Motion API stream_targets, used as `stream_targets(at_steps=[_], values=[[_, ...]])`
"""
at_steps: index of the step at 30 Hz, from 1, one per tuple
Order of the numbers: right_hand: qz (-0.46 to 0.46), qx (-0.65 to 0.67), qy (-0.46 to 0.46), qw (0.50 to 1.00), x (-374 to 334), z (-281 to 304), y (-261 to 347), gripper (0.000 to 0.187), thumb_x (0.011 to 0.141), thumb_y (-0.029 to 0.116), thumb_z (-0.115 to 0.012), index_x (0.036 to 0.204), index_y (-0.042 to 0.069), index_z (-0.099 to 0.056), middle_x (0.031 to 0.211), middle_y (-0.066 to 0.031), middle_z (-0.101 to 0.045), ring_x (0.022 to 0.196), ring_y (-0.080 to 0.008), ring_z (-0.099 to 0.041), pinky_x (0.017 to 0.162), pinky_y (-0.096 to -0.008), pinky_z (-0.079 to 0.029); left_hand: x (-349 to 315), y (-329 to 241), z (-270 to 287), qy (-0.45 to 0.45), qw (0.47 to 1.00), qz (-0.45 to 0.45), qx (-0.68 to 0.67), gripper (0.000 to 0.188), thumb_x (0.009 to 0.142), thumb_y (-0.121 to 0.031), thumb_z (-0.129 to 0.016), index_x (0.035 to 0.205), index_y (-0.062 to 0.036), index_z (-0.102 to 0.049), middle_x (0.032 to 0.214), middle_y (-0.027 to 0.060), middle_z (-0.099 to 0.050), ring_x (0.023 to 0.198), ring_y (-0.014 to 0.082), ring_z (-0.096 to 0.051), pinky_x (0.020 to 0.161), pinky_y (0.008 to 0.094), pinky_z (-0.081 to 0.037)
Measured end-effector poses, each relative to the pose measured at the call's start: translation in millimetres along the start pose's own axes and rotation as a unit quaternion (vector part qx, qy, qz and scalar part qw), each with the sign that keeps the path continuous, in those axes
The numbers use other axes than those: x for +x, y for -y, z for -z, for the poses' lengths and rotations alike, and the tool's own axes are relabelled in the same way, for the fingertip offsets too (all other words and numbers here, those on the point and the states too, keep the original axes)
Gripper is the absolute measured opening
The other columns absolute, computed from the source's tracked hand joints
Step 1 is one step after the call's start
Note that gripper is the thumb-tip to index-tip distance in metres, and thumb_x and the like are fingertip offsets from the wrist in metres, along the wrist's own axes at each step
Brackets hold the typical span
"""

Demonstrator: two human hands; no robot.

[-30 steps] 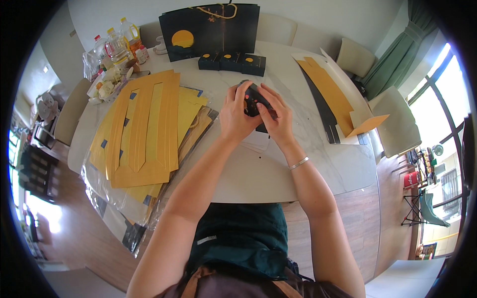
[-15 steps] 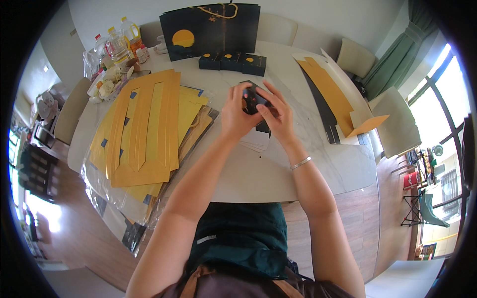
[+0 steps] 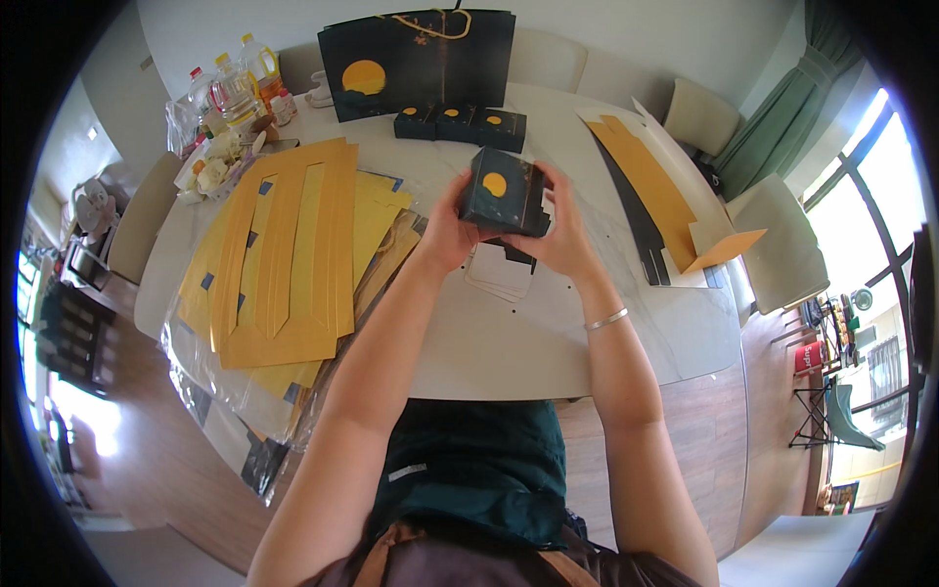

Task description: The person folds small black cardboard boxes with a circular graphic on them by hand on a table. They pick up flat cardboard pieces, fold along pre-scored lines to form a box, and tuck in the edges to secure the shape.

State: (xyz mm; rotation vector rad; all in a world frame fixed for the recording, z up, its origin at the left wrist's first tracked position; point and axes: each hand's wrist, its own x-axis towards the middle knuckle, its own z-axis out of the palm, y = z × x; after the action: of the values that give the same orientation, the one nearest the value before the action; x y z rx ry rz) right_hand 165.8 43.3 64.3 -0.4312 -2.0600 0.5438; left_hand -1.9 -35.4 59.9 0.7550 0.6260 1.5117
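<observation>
Over the tabletop (image 3: 646, 333), half-curled hands (image 3: 448, 235) (image 3: 565, 235) clasp a squarish box (image 3: 504, 191), moon side facing camera.

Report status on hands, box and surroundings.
Left hand and right hand grip opposite sides of dark moon-print box. Flat white cardboard pieces on marble-patterned table, nearer in. Three similar boxes beyond.

A white, marble-veined table (image 3: 650, 338) stands on a wood-plank floor (image 3: 685, 440), with cream chairs (image 3: 780, 245) around it. Behind is a plain pale wall (image 3: 646, 44). At right, a gathered green curtain (image 3: 782, 117) hangs beside dark-framed windows (image 3: 854, 161), bright with daylight (glare (image 3: 95, 421) also whitens the floor at far left).
</observation>
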Motion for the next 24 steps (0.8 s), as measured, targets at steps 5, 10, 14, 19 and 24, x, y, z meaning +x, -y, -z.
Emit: stream_targets(at_steps=[5,10,14,19,24], values=[[-0.016,-0.096,-0.088,0.991,-1.2,-1.6,-0.7,0.094,0.057,0.016,-0.092,0.134,0.008,-0.039,0.121,-0.0143,-0.047,0.114,-0.0307,-0.05,0.094,-0.0411,-0.046,5.2,17.7,-4.8,-0.065,0.99,-0.08,0.094,0.048,0.091,-0.033,-0.065,0.125,-0.0061,-0.046,0.113,0.0088,-0.061,0.1,0.0213,-0.064,0.085,0.0418,-0.056],[-0.007,-0.047,0.002,0.999,-1.4,-0.9,-4.7,0.09,0.058,0.023,-0.092,0.131,0.01,-0.042,0.119,-0.0135,-0.051,0.111,-0.0305,-0.054,0.089,-0.0405,-0.049,9.0,18.0,-5.0,-0.238,0.964,-0.101,0.067,0.06,0.084,-0.025,-0.076,0.127,-0.0066,-0.038,0.112,0.011,-0.06,0.096,0.0211,-0.065,0.078,0.0365,-0.057],[-0.028,-0.038,0.092,0.995,0.4,13.1,-13.4,0.094,0.057,0.025,-0.092,0.134,0.01,-0.042,0.123,-0.0122,-0.052,0.114,-0.0297,-0.054,0.093,-0.0401,-0.048,4.5,-4.0,4.7,-0.306,0.942,-0.1,0.1,0.048,0.083,-0.03,-0.077,0.116,-0.0056,-0.052,0.101,0.0063,-0.065,0.092,0.0169,-0.065,0.072,0.0309,-0.054],[-0.006,-0.01,0.067,0.998,-0.9,13.2,5.6,0.103,0.057,0.02,-0.092,0.143,0.012,-0.036,0.131,-0.0124,-0.051,0.122,-0.0311,-0.05,0.101,-0.0401,-0.044,-0.1,-10.9,8.0,-0.234,0.949,-0.063,0.204,0.029,0.081,-0.029,-0.078,0.097,-0.0052,-0.072,0.087,0.0013,-0.069,0.08,0.0098,-0.064,0.067,0.0234,-0.048],[-0.011,0.032,0.155,0.987,-0.5,11.5,9.5,0.106,0.055,0.015,-0.092,0.144,0.015,-0.036,0.131,-0.0125,-0.052,0.121,-0.034,-0.051,0.102,-0.0408,-0.043,3.5,-5.8,9.6,-0.2,0.945,-0.049,0.255,0.032,0.085,-0.03,-0.074,0.106,-0.0058,-0.071,0.088,0.001,-0.069,0.076,0.0075,-0.063,0.064,0.0211,-0.048]])
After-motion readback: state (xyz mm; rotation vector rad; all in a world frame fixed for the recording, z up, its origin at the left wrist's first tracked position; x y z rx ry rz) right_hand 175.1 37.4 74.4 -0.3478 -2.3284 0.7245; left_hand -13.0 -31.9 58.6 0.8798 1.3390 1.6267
